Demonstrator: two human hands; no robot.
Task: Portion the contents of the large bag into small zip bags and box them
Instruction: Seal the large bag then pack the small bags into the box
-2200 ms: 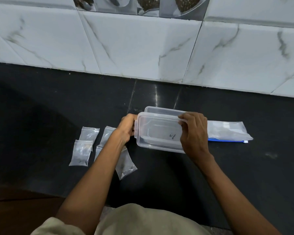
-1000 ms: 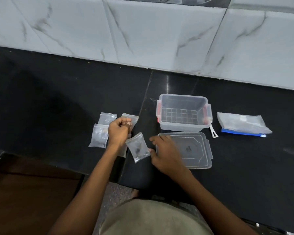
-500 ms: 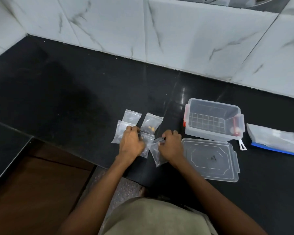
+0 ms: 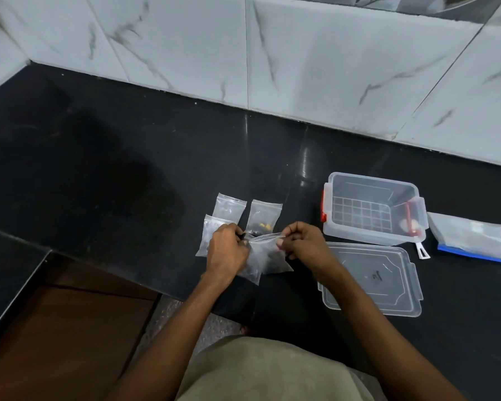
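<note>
Both hands busy on one small zip bag (image 4: 265,256) held just above the near edge of the black bench (image 4: 128,169). Left hand (image 4: 227,251) curled round the bag's left side, something small and dark poking out between its fingers, too small to identify. Right hand (image 4: 302,244) pinching the strip at the bag's mouth, thumb and forefinger together on the plastic. Dark bits inside the held bag, near its lower right corner.

Just behind the hands, three more small bags (image 4: 262,217) flat on the bench, one with yellow and dark pieces showing; possibly another beneath the held one, hard to tell. To the right, clear box (image 4: 372,209) open and upright, red latches at both ends, nothing bagged inside yet. Lid (image 4: 370,280) flat on the bench in front of it, near the right wrist. Further right, well apart from the hands, large bag (image 4: 475,235) with a blue strip along its near edge.

Likely step: opening or sealing the mouth, unclear which. Risks from here:
- Mouth only partly pressed, so small pieces spilling once tipped into the box
- Bag held right at the bench edge, so any dropped piece gone to the floor
- Thin slippery plastic, so pinch sliding off the strip
- Forearm sweeping the lid or the loose bags sideways
</note>
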